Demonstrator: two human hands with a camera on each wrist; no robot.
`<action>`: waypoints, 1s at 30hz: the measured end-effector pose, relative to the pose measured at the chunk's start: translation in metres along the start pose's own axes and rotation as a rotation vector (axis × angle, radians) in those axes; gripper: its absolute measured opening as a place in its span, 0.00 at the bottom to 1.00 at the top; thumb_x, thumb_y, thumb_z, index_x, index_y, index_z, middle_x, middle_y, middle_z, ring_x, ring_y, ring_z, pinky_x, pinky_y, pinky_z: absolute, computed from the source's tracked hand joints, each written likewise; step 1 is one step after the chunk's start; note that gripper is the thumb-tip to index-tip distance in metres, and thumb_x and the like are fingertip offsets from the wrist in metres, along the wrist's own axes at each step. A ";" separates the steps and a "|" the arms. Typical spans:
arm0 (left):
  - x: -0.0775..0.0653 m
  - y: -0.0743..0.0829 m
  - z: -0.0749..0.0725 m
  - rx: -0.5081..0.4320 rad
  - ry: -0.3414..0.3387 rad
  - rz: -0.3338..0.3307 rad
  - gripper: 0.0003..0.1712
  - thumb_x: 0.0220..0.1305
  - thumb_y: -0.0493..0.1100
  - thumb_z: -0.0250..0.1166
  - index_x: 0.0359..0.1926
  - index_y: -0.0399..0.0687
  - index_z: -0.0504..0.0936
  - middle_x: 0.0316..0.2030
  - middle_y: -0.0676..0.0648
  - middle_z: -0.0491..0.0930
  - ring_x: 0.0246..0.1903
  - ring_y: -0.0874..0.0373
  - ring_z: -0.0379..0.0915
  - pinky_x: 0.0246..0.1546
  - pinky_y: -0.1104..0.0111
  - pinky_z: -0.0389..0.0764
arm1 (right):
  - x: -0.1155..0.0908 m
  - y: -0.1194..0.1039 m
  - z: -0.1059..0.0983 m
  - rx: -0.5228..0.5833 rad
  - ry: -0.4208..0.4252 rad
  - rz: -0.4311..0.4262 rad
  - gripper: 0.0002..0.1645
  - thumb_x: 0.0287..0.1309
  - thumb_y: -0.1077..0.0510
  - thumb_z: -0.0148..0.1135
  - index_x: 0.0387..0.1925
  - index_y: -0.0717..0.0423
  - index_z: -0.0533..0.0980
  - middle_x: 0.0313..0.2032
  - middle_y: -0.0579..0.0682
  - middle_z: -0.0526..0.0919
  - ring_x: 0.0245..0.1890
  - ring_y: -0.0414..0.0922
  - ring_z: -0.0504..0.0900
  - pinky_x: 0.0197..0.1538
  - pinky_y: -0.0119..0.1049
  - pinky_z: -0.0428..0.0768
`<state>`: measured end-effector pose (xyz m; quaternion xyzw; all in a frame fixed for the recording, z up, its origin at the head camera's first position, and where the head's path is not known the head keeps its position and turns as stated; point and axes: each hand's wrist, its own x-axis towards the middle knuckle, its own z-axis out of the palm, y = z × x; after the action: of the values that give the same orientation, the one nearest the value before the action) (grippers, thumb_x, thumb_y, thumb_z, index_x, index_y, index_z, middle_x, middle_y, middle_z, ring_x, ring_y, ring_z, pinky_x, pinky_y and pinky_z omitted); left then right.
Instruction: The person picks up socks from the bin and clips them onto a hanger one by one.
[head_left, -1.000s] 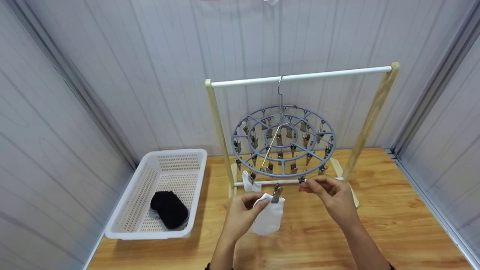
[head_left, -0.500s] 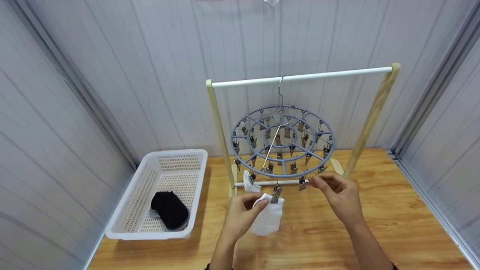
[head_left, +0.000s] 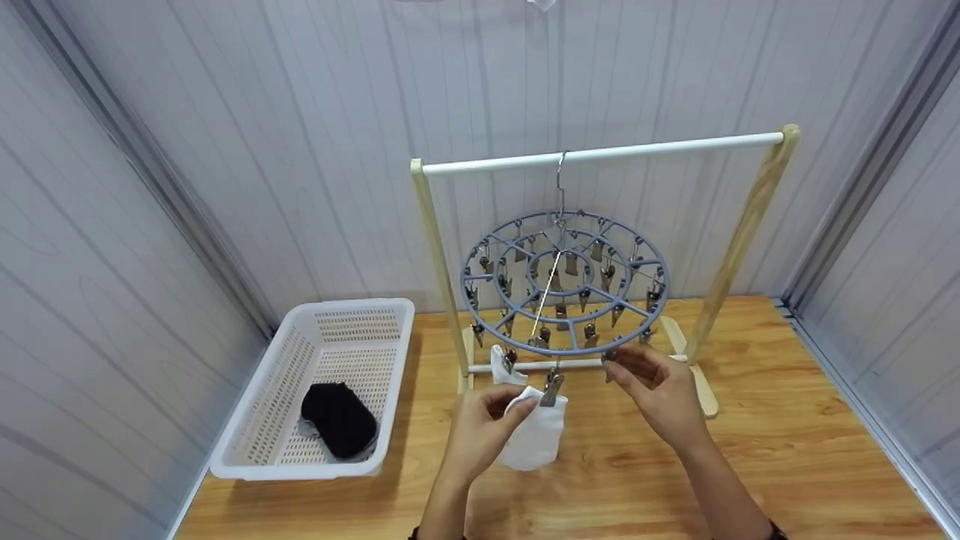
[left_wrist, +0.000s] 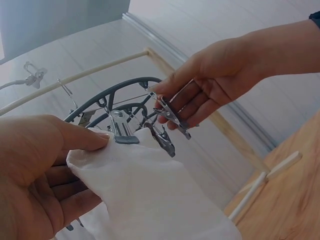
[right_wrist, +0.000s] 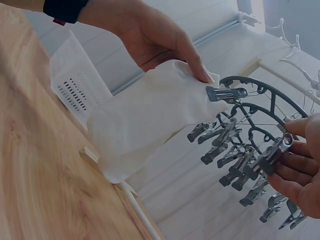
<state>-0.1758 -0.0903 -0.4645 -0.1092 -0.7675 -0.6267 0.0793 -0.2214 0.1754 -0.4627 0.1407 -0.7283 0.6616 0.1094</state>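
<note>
A white sock (head_left: 534, 439) hangs from a metal clip (head_left: 553, 388) at the front of a round grey-blue clip hanger (head_left: 566, 351). My left hand (head_left: 484, 429) pinches the sock's top edge between thumb and fingers, left of that clip. To the right, my right hand (head_left: 664, 394) holds a second metal clip (right_wrist: 272, 155) on the same rim, thumb on one side and fingers on the other. In the left wrist view this clip (left_wrist: 172, 117) has no cloth in it. Another white sock (head_left: 506, 365) hangs behind, at the rim's front left.
The hanger hooks over the white bar (head_left: 637, 149) of a wooden-legged rack. A white plastic basket (head_left: 251, 409) at the left holds a black sock (head_left: 341, 420) with something grey under it. Panelled walls (head_left: 322, 187) enclose the wooden table (head_left: 787, 427).
My right fingers drew a little right, leaving the right clip hanging, then came back left around it. The hanger turned slightly. My left hand has stayed on the sock.
</note>
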 end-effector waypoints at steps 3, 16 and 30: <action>0.000 0.000 0.000 0.001 -0.001 0.001 0.06 0.67 0.38 0.75 0.42 0.41 0.93 0.34 0.47 0.89 0.28 0.65 0.76 0.30 0.76 0.74 | -0.001 0.002 0.004 0.004 -0.025 0.008 0.15 0.67 0.66 0.71 0.54 0.62 0.85 0.48 0.57 0.90 0.47 0.43 0.90 0.51 0.36 0.87; 0.000 -0.003 0.000 0.018 -0.003 0.020 0.05 0.67 0.39 0.75 0.41 0.43 0.93 0.30 0.49 0.87 0.25 0.66 0.72 0.28 0.77 0.70 | -0.003 0.003 0.007 0.094 -0.093 -0.003 0.15 0.66 0.70 0.69 0.54 0.68 0.83 0.49 0.63 0.89 0.46 0.49 0.90 0.51 0.40 0.87; 0.004 -0.017 -0.003 0.132 -0.019 -0.022 0.07 0.65 0.39 0.76 0.40 0.39 0.90 0.30 0.50 0.86 0.28 0.65 0.78 0.32 0.73 0.80 | -0.005 -0.002 0.006 0.185 -0.108 0.056 0.19 0.65 0.73 0.68 0.56 0.76 0.78 0.48 0.67 0.88 0.46 0.52 0.91 0.51 0.44 0.87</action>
<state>-0.1841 -0.0960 -0.4785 -0.1011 -0.8091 -0.5744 0.0724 -0.2155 0.1691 -0.4631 0.1651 -0.6728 0.7202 0.0382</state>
